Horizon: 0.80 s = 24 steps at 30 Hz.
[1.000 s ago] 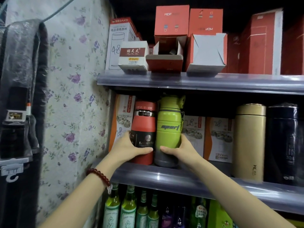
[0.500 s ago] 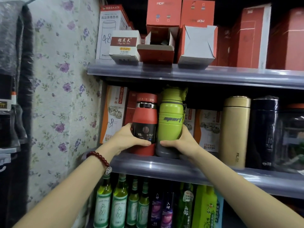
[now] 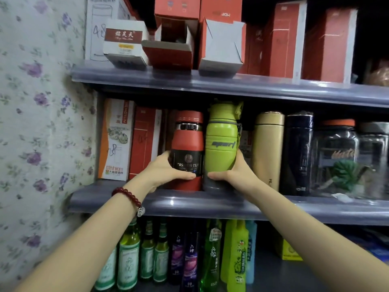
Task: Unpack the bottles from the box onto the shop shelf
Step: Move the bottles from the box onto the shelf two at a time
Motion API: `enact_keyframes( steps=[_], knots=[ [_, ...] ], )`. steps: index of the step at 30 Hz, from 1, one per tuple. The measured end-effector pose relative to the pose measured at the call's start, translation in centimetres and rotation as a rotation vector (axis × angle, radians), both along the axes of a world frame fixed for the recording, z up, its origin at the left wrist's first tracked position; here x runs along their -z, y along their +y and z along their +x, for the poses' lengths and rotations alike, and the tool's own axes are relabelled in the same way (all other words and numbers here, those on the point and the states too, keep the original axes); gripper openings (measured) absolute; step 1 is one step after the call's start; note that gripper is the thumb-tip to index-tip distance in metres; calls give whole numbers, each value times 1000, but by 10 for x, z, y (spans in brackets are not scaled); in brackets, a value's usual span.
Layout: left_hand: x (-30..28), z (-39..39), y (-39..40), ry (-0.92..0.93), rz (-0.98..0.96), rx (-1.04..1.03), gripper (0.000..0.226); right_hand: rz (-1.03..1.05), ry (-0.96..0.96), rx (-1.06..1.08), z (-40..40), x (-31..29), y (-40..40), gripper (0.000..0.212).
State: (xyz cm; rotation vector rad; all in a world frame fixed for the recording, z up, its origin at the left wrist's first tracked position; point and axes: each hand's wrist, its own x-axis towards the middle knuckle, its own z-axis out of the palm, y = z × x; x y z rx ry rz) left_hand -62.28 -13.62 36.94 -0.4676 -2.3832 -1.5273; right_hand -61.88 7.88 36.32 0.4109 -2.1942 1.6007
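2 bottles stand side by side on the middle shelf (image 3: pixel 210 204), the left hand (image 3: pixel 166 173) wrapped round the red bottle (image 3: pixel 188 144) and the right hand (image 3: pixel 233 175) round the green bottle (image 3: pixel 221 142), so they look placed but not released; the box is out of view.

Floral wallpaper (image 3: pixel 37 127) flanks grey shelving (image 3: pixel 210 85), dimly lit.

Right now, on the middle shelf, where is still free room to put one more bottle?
Little is free. The left hand holds the red bottle and the right hand the green bottle; these two touch. A narrow gap lies between the green bottle and the gold flask. Rightward, the black flask and clear jars stand packed. Only the front lip of the middle shelf under the boxes is bare.
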Motion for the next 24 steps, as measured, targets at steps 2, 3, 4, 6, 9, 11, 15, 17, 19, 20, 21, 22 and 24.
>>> enact_keyframes(
  steps=[2, 3, 4, 6, 9, 11, 15, 17, 19, 20, 21, 22, 24],
  knots=[
    [0, 2, -1, -10, -6, 33, 79, -5, 9, -13, 2, 0, 3, 100],
    [-1, 3, -1, -21, -2, 45, 80, -4, 14, -13, 3, 0, 4, 100],
    [-1, 4, -1, -28, -1, 52, 81, -3, 17, -11, 4, 0, 6, 100],
    [0, 4, 0, -33, -1, 59, 84, -6, 14, -18, 5, 0, 9, 101],
    [3, 3, 0, -35, -4, 35, 97, -2, 3, -15, 5, 1, 12, 103],
    [4, 1, -1, -34, -12, 29, 99, 16, 5, -15, 5, 2, 11, 106],
    [3, 2, -1, -25, -38, 42, 92, 34, 1, -9, 6, 4, 12, 108],
    [3, 2, -1, -23, -48, 34, 92, 48, -8, 3, 7, 4, 12, 110],
    [2, 4, 0, -12, -52, 28, 89, 71, -14, 41, 8, 3, 12, 113],
    [2, 5, 1, -2, -51, 35, 86, 88, -15, 65, 10, 3, 12, 113],
    [2, 7, 2, 2, -49, 46, 83, 108, -18, 91, 12, 1, 12, 110],
    [2, 9, 3, 5, -49, 54, 80, 130, -20, 117, 15, 0, 12, 107],
    [3, 13, 4, 12, -64, 39, 78, 185, -26, 161, 22, -2, 11, 97]
  ],
)
